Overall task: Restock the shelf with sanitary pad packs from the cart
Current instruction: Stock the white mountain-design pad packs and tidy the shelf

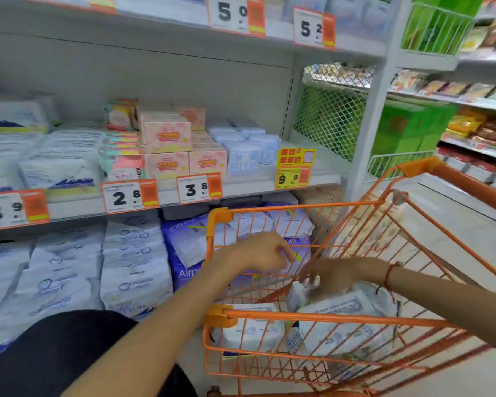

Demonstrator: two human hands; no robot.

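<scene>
Head view: nearest, white pad packs (335,319) lie in the orange cart (327,316); right hand (338,275) reaches down, grasping one's top edge, left hand (262,252) loosely curled, holding nothing; farther left, the shelf (166,193) awaits stock

Pale grey metal shelving (155,53) fills the left; a white upright post (375,116) ends it. Beyond stand green wire baskets (435,27) and snack racks (470,96); the floor (470,224) is light, glossy tile under even store lighting.
</scene>
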